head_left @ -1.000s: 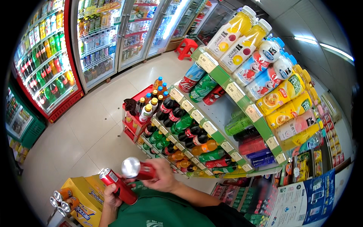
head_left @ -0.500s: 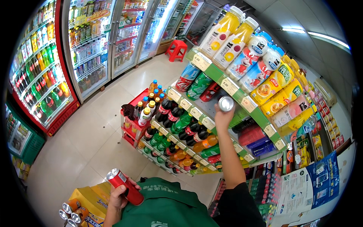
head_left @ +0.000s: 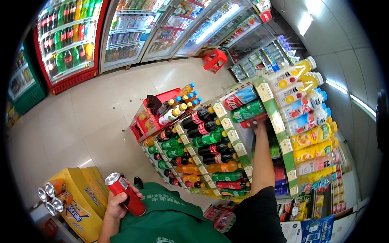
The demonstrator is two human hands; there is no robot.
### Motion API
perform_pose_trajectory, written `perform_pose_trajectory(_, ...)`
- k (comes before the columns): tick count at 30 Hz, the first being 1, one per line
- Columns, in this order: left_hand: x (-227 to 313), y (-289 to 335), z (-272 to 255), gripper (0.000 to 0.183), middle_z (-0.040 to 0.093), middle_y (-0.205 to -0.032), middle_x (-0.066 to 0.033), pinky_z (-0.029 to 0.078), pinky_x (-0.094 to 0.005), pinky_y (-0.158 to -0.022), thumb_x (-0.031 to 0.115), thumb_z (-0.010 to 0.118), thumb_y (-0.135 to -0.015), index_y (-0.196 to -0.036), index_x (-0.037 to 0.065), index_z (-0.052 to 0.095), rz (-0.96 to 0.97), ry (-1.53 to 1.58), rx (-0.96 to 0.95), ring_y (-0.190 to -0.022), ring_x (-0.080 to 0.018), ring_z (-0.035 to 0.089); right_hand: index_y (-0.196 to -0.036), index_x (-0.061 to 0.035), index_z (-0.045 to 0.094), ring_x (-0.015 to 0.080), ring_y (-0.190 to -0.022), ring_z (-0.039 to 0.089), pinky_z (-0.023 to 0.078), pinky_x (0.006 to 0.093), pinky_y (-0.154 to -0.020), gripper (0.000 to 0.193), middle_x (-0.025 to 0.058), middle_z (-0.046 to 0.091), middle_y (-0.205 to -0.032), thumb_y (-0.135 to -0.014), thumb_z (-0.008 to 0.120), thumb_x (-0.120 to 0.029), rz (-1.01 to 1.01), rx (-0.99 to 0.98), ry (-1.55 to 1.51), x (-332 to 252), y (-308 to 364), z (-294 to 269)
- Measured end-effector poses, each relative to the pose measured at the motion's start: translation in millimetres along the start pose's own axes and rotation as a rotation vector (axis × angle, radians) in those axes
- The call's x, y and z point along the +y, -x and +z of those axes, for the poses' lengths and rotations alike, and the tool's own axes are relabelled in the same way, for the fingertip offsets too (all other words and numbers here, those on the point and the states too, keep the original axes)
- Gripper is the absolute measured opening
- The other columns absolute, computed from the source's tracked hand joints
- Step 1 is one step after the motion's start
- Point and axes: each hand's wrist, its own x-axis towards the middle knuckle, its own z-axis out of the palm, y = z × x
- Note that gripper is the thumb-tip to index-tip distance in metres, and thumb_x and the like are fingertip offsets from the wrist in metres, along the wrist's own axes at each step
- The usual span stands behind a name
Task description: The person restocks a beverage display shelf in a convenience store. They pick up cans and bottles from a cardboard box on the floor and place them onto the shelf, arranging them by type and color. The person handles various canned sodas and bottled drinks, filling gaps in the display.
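A red drink can (head_left: 123,192) with a silver lid is gripped in my left hand (head_left: 117,204), in front of the green apron (head_left: 174,208). My right arm reaches into the upper shelf tier of the drinks rack. There my right hand (head_left: 261,127) is at a red can (head_left: 252,122), and its fingers are hidden inside the tier. Beside that red can stand a green can (head_left: 248,111) and a larger red-and-blue can (head_left: 240,97). Whether my right hand still has a can in it does not show.
Soft-drink bottles (head_left: 223,167) fill the lower tiers; juice bottles (head_left: 310,141) line the top. A red crate (head_left: 139,123) with bottles adjoins the rack. Yellow cartons (head_left: 77,206) bear several orange cans (head_left: 55,187) at lower left. Glass-door fridges (head_left: 125,36) and a red stool (head_left: 214,60) stand beyond.
My right hand has moved deeper into the shelf tier, and the silver-topped can it held is out of sight. The view has turned; my left hand keeps its red can.
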Motion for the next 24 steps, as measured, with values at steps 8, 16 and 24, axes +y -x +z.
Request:
perform_pose_trajectory(8, -1, 4, -5, 0.060, 0.069, -0.106, -0.0191, 0.061, -0.0496, -0.089, 0.024, 0.084, -0.082, -0.128, 0.004, 0.051, 0.041, -0.029, 0.074, -0.096, -0.0338, 0.073, -0.149, -0.0152, 0.052, 0.0224, -0.124, 0.060, 0.052, 0.0397, -0.100, 0.057, 0.0044, 0.061, -0.141, -0.095, 0.071, -0.010, 0.173, -0.054, -0.273, -13, -11, 19)
perform_pose_trajectory(16, 5, -8, 3, 0.059, 0.068, -0.112, -0.0181, 0.057, -0.0499, -0.099, 0.013, 0.081, -0.080, -0.130, 0.003, 0.052, 0.016, -0.088, 0.051, -0.105, -0.0334, 0.071, -0.144, -0.0103, 0.055, 0.0213, -0.115, 0.063, 0.054, 0.0376, -0.096, 0.053, 0.0051, 0.063, -0.134, -0.093, 0.071, -0.003, 0.005, 0.029, -0.201, -62, 114, 29)
perform_pose_trajectory(24, 13, -62, 55, 0.072, 0.065, -0.131, -0.0157, 0.051, -0.0487, -0.109, 0.006, 0.085, -0.082, -0.142, 0.003, 0.045, -0.183, -0.440, -0.163, -0.125, -0.0302, 0.065, -0.127, -0.0033, 0.064, 0.0144, -0.102, 0.066, 0.050, 0.0301, -0.092, 0.038, 0.0046, 0.072, -0.117, -0.092, 0.080, -0.006, -0.344, -0.225, 0.026, -83, 184, 59)
